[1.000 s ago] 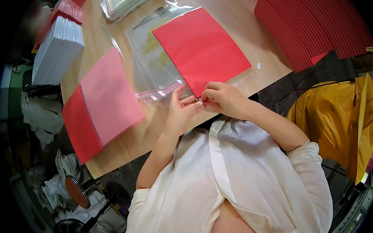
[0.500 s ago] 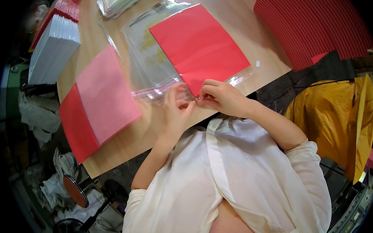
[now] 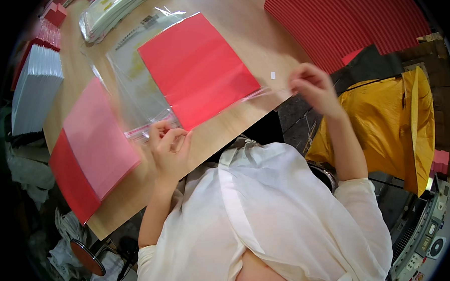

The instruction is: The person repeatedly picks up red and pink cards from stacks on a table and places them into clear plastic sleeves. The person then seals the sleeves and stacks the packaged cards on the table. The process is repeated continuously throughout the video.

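Observation:
A flat red sheet or folder (image 3: 199, 71) lies on the table inside a clear plastic bag, its near corner toward me. At that corner my left hand (image 3: 169, 145) is closed, thumb and fingers pinching the bag's edge. Out past the table's front edge, my right hand (image 3: 314, 89) is raised and slightly blurred. Its fingers are closed on a thin clear strip (image 3: 263, 92), which stretches along the bag's near edge. Beneath and left of the red piece lie more clear bags (image 3: 138, 96). Left of my left hand is a pile of pink and red folders (image 3: 96, 133).
White-edged stacks (image 3: 36, 81) stand at the far left. A bundle of packaged bags (image 3: 110, 14) lies at the back. Tall red stacks (image 3: 345, 19) fill the back right. A small white tag (image 3: 273, 75) lies on the table (image 3: 234, 121). A yellow bag (image 3: 380, 128) hangs at right.
My right hand has moved from the red piece's near corner out to the right, drawing the clear strip with it. My left hand has closed at that corner. The whole view has shifted.

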Demonstrator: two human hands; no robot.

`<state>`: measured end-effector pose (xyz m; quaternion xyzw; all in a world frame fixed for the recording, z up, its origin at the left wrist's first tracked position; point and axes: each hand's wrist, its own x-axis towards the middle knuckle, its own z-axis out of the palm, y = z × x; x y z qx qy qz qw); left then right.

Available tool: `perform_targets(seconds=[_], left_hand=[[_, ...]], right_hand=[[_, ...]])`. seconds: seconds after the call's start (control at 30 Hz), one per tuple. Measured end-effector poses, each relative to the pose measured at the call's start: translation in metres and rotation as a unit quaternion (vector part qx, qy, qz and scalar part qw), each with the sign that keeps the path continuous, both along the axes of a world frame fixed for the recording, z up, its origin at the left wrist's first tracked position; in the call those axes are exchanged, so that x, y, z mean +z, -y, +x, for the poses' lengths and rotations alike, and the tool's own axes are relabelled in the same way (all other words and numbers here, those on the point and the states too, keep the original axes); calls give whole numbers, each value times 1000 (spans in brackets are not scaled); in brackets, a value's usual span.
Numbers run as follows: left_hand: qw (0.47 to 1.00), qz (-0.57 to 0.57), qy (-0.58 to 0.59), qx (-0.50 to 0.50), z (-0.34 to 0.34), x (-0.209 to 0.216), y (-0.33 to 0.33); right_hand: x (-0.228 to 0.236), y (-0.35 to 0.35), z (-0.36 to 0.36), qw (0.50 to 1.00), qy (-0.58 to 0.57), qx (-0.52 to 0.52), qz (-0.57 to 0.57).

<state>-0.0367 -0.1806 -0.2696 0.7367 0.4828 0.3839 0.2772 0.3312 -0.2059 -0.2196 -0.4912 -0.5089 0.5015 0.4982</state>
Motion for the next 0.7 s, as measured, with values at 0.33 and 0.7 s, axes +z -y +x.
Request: perform_targets(seconds=[0.33,0.7], left_hand=[[998,-61,6,21,-13,-16,-4],[1000,-28,3,7,-15,-16,-6]], right_hand=[[-40,109,129,807,450,-32,-381],[-37,16,6,906,408,27,109]])
